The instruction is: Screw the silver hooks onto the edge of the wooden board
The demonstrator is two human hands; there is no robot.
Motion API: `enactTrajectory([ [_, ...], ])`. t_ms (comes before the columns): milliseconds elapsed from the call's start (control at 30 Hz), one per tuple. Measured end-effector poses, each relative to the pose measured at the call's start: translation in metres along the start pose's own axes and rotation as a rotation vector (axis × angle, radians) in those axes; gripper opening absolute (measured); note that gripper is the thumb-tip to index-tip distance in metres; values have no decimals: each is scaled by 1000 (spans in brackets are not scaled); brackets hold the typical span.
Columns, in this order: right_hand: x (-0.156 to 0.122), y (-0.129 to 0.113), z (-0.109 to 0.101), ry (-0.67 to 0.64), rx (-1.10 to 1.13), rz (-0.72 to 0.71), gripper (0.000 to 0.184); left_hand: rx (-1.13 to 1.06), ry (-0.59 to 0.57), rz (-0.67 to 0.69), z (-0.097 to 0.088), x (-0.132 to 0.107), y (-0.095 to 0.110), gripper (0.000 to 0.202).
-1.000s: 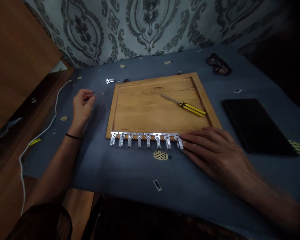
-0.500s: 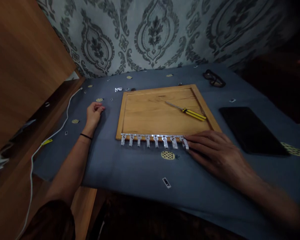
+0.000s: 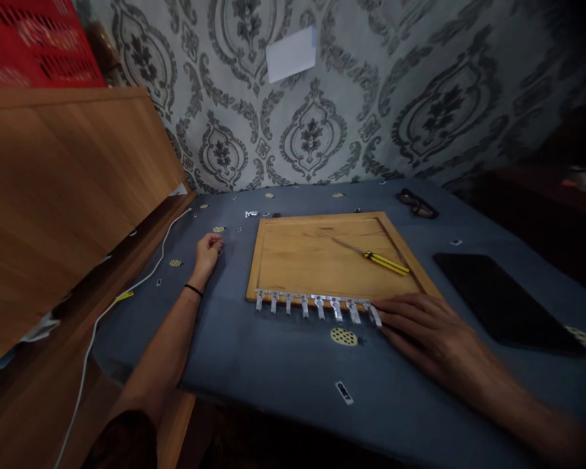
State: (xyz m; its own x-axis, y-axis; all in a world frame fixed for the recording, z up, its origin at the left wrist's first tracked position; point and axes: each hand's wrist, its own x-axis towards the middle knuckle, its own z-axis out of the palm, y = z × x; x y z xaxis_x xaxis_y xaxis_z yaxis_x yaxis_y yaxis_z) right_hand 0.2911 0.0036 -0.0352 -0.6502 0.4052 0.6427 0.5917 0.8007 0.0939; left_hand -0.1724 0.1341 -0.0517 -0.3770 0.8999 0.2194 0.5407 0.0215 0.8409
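A framed wooden board [image 3: 303, 254] lies flat on the cloth. Along its front edge runs a row of several small silver T-shaped metal brackets [image 3: 321, 307], their tabs hanging over the edge. My right hand [image 3: 432, 326] rests at the front right corner, its fingertips on the last bracket [image 3: 375, 316], which sits slightly askew; the thumb is hidden. Left of the board, my left hand [image 3: 208, 253] rests on the cloth with curled, pinched fingers; whatever they hold is too small to name. A yellow-and-black screwdriver [image 3: 385, 262] lies on the board.
Behind the board lie a loose silver bracket [image 3: 251, 213] and tiny bits [image 3: 239, 229]. Dark glasses [image 3: 417, 204] and a black tablet-like slab [image 3: 505, 303] are on the right. A white cable [image 3: 141, 280] runs along the left, beside a wooden cabinet [image 3: 73, 176].
The camera view has tilted up, so everything sits lower and a red basket and a white paper show. My left hand's fingers have turned slightly; the right hand stays at the last bracket.
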Motion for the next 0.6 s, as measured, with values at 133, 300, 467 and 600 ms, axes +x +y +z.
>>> enactTrajectory([
  [133, -1, 1, -1, -8, 45, 28, 27, 184, -29, 104, 9, 0, 11, 37],
  [300, -1, 0, -1, 1, 76, 70, 27, 387, -52, 215, 28, 8, 27, 36],
  [467, 2, -4, -4, -22, 108, 105, 21, 539, -36, 252, 36, 20, 30, 37],
  [600, 2, -5, -3, -15, 111, 122, 18, 612, -64, 289, 33, 23, 28, 34],
])
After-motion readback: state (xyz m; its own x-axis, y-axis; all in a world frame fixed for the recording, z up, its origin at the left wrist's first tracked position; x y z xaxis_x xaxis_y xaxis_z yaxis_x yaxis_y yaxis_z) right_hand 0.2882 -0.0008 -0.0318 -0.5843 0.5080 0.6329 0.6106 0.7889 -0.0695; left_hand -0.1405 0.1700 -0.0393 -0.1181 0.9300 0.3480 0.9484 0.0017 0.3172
